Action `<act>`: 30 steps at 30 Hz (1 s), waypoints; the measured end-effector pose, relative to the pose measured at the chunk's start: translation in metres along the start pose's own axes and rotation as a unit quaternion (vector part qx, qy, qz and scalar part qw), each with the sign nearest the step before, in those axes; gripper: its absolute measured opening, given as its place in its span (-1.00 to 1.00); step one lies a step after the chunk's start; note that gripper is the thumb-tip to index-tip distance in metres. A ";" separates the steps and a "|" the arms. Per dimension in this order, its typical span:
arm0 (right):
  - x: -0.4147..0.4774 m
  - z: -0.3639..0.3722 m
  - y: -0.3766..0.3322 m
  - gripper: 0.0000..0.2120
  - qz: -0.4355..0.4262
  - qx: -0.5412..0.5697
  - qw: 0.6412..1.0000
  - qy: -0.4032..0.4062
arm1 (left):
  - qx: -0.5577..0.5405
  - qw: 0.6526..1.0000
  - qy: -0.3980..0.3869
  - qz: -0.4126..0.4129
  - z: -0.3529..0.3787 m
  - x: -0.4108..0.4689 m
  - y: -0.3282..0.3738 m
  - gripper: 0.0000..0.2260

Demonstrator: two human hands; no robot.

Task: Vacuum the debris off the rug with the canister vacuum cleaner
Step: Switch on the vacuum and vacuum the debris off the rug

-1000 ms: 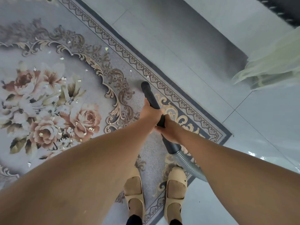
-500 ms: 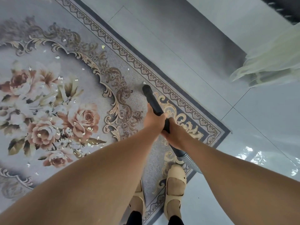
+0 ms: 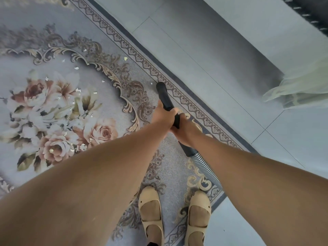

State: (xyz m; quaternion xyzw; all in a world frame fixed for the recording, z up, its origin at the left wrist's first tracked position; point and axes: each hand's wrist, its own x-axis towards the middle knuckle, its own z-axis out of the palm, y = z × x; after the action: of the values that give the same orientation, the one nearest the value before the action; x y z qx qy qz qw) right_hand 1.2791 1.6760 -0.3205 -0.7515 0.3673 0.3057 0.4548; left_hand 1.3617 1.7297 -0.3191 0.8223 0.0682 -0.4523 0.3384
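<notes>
You have both hands clenched around the black vacuum tube (image 3: 165,99): your left hand (image 3: 164,118) is the forward one, wrapped round it nearer the open tip, and your right hand (image 3: 184,133) grips just behind, touching the left, above the cuff where the ribbed hose (image 3: 206,167) joins. The hose trails back past your right shoe (image 3: 198,210) and off the near right corner of the rug (image 3: 171,162); the canister itself is out of view. The tube's long axis runs from that corner forward and slightly left, and its tip sits low at the inner line of the patterned band along the rug's right edge; whether it touches the pile, you cannot tell from here. One tiny fleck (image 3: 151,83) lies just beside the tip on its left. The bulk of the debris (image 3: 76,68) lies well apart to the left, pale scraps scattered over the flower medallion in the rug's middle, with a yellowish bit (image 3: 125,58) between, forward and left of the tip. So the work lies on your left hand's side: the next sweep likely means swinging the tip leftward across the scrollwork, with the left hand steering and the right feeding hose. Most of the scraps remain, so the task looks far from done.
</notes>
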 end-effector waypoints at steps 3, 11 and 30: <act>0.007 0.002 -0.011 -0.59 -0.011 -0.023 1.000 -0.004 | -0.007 1.000 0.018 0.013 -0.011 0.005 -0.002 -0.46; 0.035 0.011 -0.054 -0.58 -0.003 -0.020 1.000 -0.001 | -0.100 0.995 0.010 -0.029 -0.051 0.031 0.004 -0.59; 0.032 -0.014 -0.104 -0.63 0.006 -0.139 0.984 0.111 | -0.106 0.994 -0.011 0.020 -0.087 0.039 0.044 -0.54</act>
State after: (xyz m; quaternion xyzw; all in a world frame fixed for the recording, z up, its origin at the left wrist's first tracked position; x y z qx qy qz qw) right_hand 1.3847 1.6868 -0.2928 -0.8346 0.3739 0.2706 0.3007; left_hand 1.4635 1.7427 -0.2968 0.7776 0.0957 -0.4451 0.4336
